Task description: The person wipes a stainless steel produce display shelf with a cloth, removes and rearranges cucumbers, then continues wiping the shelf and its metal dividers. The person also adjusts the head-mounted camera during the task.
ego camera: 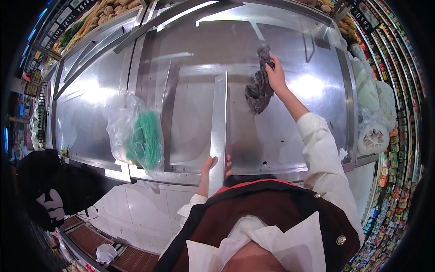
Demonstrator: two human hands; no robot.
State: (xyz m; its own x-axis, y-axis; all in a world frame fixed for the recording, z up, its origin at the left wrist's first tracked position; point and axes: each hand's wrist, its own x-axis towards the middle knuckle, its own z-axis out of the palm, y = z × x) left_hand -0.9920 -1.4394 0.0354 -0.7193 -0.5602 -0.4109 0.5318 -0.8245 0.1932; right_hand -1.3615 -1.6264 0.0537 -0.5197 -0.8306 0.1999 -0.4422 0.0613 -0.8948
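Note:
A crumpled dark grey cloth is bunched in my right hand, above or on the stainless steel counter. My left hand grips the near end of a long metal bar, which points away from me over the counter's front edge. Left of the bar, a second metal strip lies lengthwise on the steel. Beyond that strip sits a clear plastic bag with a bundle of green plastic strands in it.
Potatoes fill a bin at the far left. Wrapped produce stacks along the right edge, before packed store shelves. Metal rails lean over the left counter. A person in black stands at lower left.

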